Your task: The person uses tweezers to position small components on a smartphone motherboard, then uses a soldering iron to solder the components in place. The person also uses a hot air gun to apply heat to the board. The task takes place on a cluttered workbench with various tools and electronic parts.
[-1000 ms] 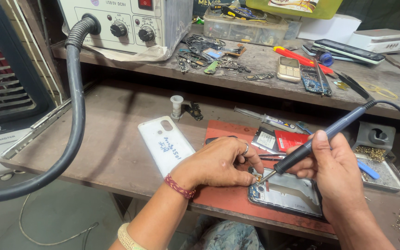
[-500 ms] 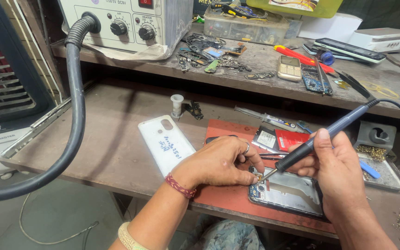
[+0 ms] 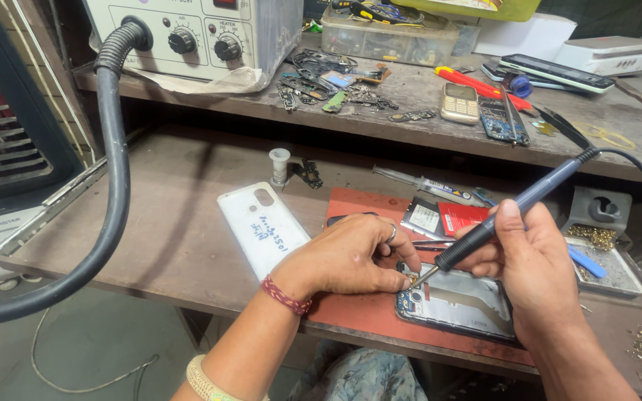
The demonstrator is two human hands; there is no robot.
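An opened phone [image 3: 458, 303] lies on a red mat [image 3: 358, 312] at the bench's front edge. My right hand [image 3: 533, 271] grips a dark blue soldering iron [image 3: 518, 204] like a pen, its tip touching the phone's top left corner. My left hand [image 3: 351, 256], with a ring and a red thread at the wrist, rests on the mat with fingertips pinched beside the iron's tip; whether they hold something small cannot be made out. A white phone back cover [image 3: 261, 226] lies left of that hand.
A hot-air station [image 3: 202, 33] with a thick black hose [image 3: 109, 186] stands at the back left. The upper shelf [image 3: 410, 130] carries phone parts, an old keypad phone [image 3: 458, 102], tools and boxes. A solder spool [image 3: 279, 165], a syringe [image 3: 429, 186] and a small parts tray [image 3: 607, 256] sit nearby.
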